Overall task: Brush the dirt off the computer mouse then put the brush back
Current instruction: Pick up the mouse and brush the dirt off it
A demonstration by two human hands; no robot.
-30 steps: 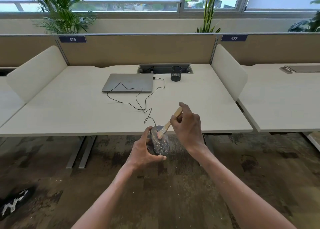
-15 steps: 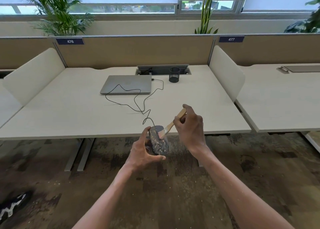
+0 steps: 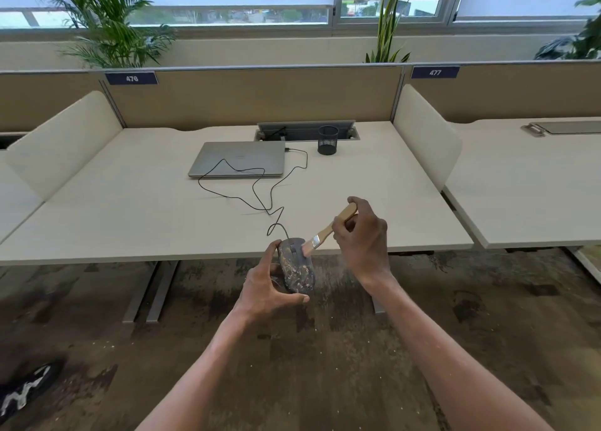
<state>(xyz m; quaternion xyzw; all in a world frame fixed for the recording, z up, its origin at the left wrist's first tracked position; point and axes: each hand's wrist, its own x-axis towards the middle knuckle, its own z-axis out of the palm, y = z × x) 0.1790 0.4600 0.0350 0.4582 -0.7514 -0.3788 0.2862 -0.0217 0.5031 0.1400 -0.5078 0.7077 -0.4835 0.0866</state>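
Observation:
A dark wired computer mouse (image 3: 296, 268), speckled with pale dirt, is held just off the desk's front edge, over the floor. My left hand (image 3: 266, 287) grips it from the left and below, thumb along its front end. My right hand (image 3: 363, 238) holds a small wooden-handled brush (image 3: 328, 230). Its pale bristles rest on the mouse's upper right, near the buttons. The mouse cable (image 3: 257, 186) loops across the desk to the laptop.
A closed grey laptop (image 3: 239, 159) lies on the beige desk (image 3: 130, 215). A black mesh pen cup (image 3: 327, 140) stands by the cable tray at the back. Side dividers flank the desk. Patterned carpet below carries pale specks. A dark shoe (image 3: 24, 390) sits at bottom left.
The brush has shifted slightly up and right along the mouse's front end. My left hand keeps the mouse in the same place.

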